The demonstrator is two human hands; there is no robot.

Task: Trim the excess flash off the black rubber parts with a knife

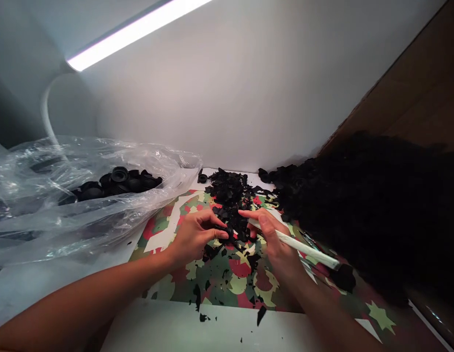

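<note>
My left hand (195, 233) pinches a small black round part (228, 233), perhaps rubber, between thumb and fingers. My right hand (272, 233) is closed around a long tool with a white handle (309, 250). Its back end points down to the right, and its working tip, close to the black part, is too small to make out. The forefinger stretches along the tool toward the part. Both hands are above a patterned sheet (237, 283) in green, red and cream. A heap of black scraps (228, 186) lies just beyond them.
A clear plastic bag (168, 193) with several black round parts (118, 181) is at the left. On the right, a large dark mass of black pieces (344, 205) lies by a brown cardboard panel (413, 88). A bright lamp (139, 34) hangs above. Loose scraps (261, 315) dot the front.
</note>
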